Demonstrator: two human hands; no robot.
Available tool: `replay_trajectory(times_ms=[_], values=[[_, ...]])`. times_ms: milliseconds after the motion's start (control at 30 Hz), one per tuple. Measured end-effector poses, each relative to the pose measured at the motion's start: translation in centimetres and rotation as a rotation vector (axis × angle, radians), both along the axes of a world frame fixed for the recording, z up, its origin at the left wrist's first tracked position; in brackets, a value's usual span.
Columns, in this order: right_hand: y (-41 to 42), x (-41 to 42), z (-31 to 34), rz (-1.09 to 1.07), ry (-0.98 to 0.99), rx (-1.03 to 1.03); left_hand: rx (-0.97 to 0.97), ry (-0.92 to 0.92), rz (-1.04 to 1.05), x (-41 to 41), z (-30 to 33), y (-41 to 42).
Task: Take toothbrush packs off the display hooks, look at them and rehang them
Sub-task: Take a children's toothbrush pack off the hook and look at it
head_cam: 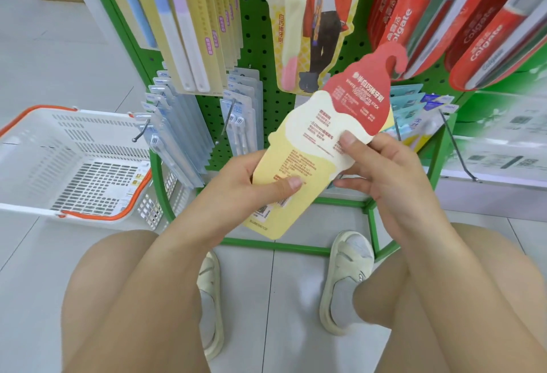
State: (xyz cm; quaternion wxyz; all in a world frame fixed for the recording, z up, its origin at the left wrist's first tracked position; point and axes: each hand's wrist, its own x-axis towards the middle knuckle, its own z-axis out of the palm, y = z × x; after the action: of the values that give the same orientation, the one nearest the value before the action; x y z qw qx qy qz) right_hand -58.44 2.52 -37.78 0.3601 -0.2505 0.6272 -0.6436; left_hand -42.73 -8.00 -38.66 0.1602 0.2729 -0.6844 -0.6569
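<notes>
So the person is crouching right in front of the green pegboard rack and holding an ice-cream-shaped toothbrush pack up with both hands, printed back side facing them. It's off the hooks, floating in front of the lower part of the rack, tilted so the red hook-shaped top is pointing up toward the right and the yellow cone end is pointing down-left.

The left hand is gripping the cone end, thumb lying flat across the print and the other fingers tucked behind the card. The right hand is pinching the cream-coloured middle edge, thumb on top, fingers curling underneath. So both grips are pinching the pack, neither one is spread.

Just above the pack on the rack, a matching pack is hanging face out, showing a pale brush. Up and right of the pack, red Colgate packs are hanging in a row. Up and left, long yellow packs are hanging, and directly left of the pack are clear blister packs on their hooks. Further left of the rack, a white shopping basket with orange handles is sitting on the floor. Below the pack, you can see the person's knees and cream sandals on the tile floor.
</notes>
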Motion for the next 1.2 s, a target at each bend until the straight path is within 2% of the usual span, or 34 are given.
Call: replay_trajectory(times_ms=[100,367,500,700,800,967,1200], values=[[-0.1,0.0,-0.3,0.019,0.012,0.015,0.006,0.016,0.104,-0.1,0.0,-0.3],[-0.1,-0.1,-0.6,0.076,0.049,0.009,0.058,-0.018,0.131,-0.4,-0.2,-0.2],[-0.1,0.0,-0.9,0.183,0.099,0.061,0.007,-0.046,0.167,-0.5,-0.2,-0.1],[-0.2,0.5,-1.3,0.368,0.195,0.171,0.022,0.058,0.249,-0.6,-0.2,0.0],[-0.3,0.4,-1.4,0.323,0.223,0.166,0.028,0.067,0.244,-0.5,-0.3,-0.1],[-0.2,0.3,-1.1,0.216,0.162,0.056,0.036,0.079,0.22,-0.6,-0.5,0.2],[-0.3,0.2,-1.3,0.143,0.207,0.068,0.025,0.058,0.235,-0.8,-0.2,0.2]])
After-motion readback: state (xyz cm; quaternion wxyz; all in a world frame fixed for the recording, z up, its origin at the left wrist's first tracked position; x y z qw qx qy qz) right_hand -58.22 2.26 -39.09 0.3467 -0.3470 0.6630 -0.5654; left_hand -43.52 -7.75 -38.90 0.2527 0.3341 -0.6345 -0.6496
